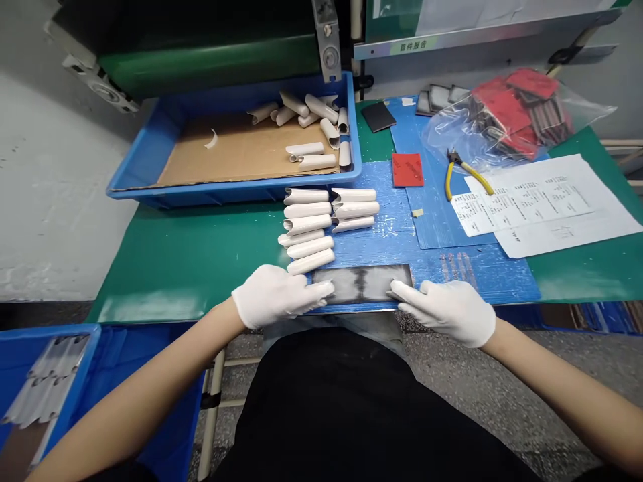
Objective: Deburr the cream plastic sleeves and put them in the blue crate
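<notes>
A long dark pad [360,284] with whitish, dusty-looking patches lies flat at the front edge of the table. My left hand [281,296], in a white glove, is closed at the left end of this pad, its fingertips on the surface. At the right end, my gloved right hand [447,309] has its fingers drawn together on the pad; their undersides are hidden. Just beyond the left hand, several glossy white half-tube covers [307,224] with notched ends lie in two columns.
A blue bin [234,191] lined with cardboard holds more white covers. To the right are a red square [407,170], yellow-handled cutters [469,175], paper sheets [562,227] and a clear bag of red and dark squares [522,114]. Another blue bin [93,335] stands lower left.
</notes>
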Tool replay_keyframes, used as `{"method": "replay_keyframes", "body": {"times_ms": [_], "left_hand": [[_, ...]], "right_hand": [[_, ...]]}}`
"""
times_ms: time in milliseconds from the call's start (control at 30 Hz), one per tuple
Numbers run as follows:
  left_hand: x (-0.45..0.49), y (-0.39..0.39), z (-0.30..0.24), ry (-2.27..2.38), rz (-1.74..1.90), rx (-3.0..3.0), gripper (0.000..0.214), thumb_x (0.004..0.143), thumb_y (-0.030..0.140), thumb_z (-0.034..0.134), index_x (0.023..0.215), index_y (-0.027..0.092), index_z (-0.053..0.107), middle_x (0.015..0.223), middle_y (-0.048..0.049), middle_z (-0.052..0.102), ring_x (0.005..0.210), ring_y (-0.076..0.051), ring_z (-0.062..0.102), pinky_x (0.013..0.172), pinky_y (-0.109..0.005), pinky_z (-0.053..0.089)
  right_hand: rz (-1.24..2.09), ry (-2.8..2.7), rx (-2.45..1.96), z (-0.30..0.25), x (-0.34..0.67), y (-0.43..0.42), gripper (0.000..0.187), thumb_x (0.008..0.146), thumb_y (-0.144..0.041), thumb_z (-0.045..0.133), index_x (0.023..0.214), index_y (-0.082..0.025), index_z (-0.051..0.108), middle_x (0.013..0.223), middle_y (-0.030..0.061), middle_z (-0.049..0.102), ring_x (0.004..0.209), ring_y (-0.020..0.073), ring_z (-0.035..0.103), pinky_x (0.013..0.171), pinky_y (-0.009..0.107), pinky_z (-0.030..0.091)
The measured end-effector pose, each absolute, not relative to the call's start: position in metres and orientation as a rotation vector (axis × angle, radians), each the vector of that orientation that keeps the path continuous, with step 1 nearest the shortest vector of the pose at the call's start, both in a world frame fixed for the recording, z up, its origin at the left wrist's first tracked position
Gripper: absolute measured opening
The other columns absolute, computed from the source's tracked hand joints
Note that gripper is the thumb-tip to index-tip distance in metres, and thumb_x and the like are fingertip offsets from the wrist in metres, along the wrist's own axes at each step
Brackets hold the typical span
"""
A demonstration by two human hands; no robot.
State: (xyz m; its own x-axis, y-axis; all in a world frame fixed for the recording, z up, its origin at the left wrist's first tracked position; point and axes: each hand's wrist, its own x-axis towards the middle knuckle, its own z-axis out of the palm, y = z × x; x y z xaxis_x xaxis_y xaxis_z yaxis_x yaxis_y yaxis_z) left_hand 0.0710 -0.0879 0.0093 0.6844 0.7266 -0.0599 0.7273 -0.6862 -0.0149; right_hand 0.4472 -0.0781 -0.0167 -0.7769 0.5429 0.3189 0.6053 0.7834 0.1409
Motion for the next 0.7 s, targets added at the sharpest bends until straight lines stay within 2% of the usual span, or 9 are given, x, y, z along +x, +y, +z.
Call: {"method": "replay_keyframes", "body": {"times_ms": [100, 233, 467, 600, 700], "left_hand": [[0.082, -0.083, 0.01, 1.103, -0.107, 2.98, 0.038, 0.112, 0.054, 0.042, 0.128, 0.042, 0.074, 0.065, -0.0029, 0.065, 0.057, -0.017, 0.05, 0.053, -0.029, 0.019], [0.089, -0.081, 0.011, 1.132, -0.116, 2.999, 0.037, 0.112, 0.05, 0.043, 0.13, 0.043, 0.074, 0.064, -0.0026, 0.066, 0.055, -0.017, 0.05, 0.053, -0.028, 0.019], [0.091, -0.081, 0.013, 1.122, -0.045, 3.001, 0.04, 0.113, 0.052, 0.041, 0.125, 0.04, 0.076, 0.063, -0.0032, 0.068, 0.052, -0.015, 0.049, 0.052, -0.027, 0.017], [0.091, -0.08, 0.017, 1.086, -0.118, 2.923, 0.049, 0.113, 0.059, 0.032, 0.131, 0.042, 0.074, 0.072, -0.0047, 0.073, 0.057, -0.017, 0.055, 0.053, -0.026, 0.025], [0.097, -0.077, 0.019, 1.108, -0.166, 2.877, 0.056, 0.115, 0.056, 0.024, 0.135, 0.039, 0.074, 0.073, -0.0063, 0.073, 0.064, -0.02, 0.061, 0.055, -0.028, 0.034]], "right_hand": [[-0.359, -2.701, -0.793, -0.018, 0.446, -0.072, 0.038, 0.114, -0.046, 0.045, 0.129, -0.031, 0.077, 0.062, -0.0023, 0.057, 0.048, 0.0104, 0.033, 0.056, 0.032, 0.009], [-0.322, -2.827, -0.781, -0.017, 0.444, -0.065, 0.037, 0.114, -0.046, 0.044, 0.131, -0.032, 0.074, 0.061, -0.0033, 0.054, 0.048, 0.0104, 0.026, 0.057, 0.033, 0.007], [-0.375, -2.847, -0.682, -0.017, 0.437, -0.055, 0.037, 0.114, -0.05, 0.044, 0.133, -0.035, 0.071, 0.061, -0.0046, 0.053, 0.049, 0.0102, 0.023, 0.057, 0.033, 0.007], [-0.465, -2.81, -0.694, -0.019, 0.438, -0.053, 0.036, 0.113, -0.051, 0.047, 0.13, -0.035, 0.074, 0.06, -0.004, 0.054, 0.048, 0.0103, 0.028, 0.058, 0.034, 0.007], [-0.438, -2.868, -0.683, -0.021, 0.446, -0.054, 0.036, 0.113, -0.047, 0.047, 0.133, -0.035, 0.074, 0.062, -0.0033, 0.057, 0.046, 0.0103, 0.033, 0.057, 0.034, 0.009]]}}
